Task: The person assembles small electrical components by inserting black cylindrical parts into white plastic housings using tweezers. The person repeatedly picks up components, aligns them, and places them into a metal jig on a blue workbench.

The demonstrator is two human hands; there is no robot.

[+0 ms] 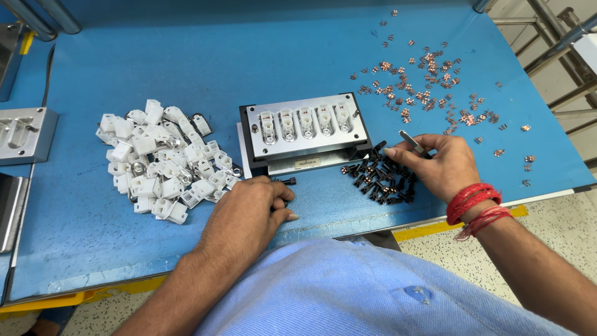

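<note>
Light blue shirt cloth (348,292) fills the bottom of the head view, and both forearms reach out from it over the blue table (186,56). Left hand (249,214) lies palm down just in front of the metal jig (305,130), fingers curled loosely; whether it pinches the small black part (288,181) at its fingertips cannot be told, but that part sits touching or just beside them, its long axis running left to right. Right hand (435,165) grips a thin metal tool (413,144) between thumb and fingers, the tool slanting up and to the left, and rests over the heap of black parts (379,177). That heap lies just right of the jig's front corner, so the right hand is nearer to it. Five white housings sit in the jig's row of pockets. A pile of white housings (158,165) lies left of the jig, and copper clips (429,87) are scattered to the far right
</note>
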